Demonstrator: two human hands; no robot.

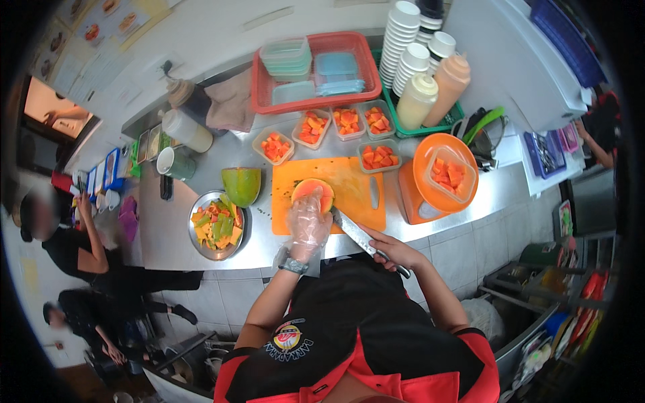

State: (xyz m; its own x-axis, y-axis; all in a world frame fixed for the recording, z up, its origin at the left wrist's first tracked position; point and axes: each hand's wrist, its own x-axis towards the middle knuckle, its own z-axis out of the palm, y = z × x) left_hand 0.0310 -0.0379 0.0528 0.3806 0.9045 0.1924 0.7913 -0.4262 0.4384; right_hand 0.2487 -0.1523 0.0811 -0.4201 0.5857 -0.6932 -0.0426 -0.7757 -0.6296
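My left hand [310, 225], in a clear plastic glove, presses down on a cut piece of papaya [324, 189] with orange flesh, its fingers over the top. The papaya rests on an orange cutting board [356, 171]. My right hand, bare [398, 252], grips a large kitchen knife [355, 232] by its dark handle, the blade slanting toward the papaya's lower right side. On the board's right part lies a small paring knife [374, 193]. Left of the board sits a green-skinned papaya piece [241, 185], beside a metal bowl [228, 254] of peels and scraps [216, 225].
Several tubs of orange cubes [312, 126] line the board's far side. Another tub [449, 176] sits on an orange scale [416, 195]. Behind are a red basket [289, 106] of containers, squeeze bottles [418, 101] and stacked cups [400, 40]. Two people [74, 235] are at far left.
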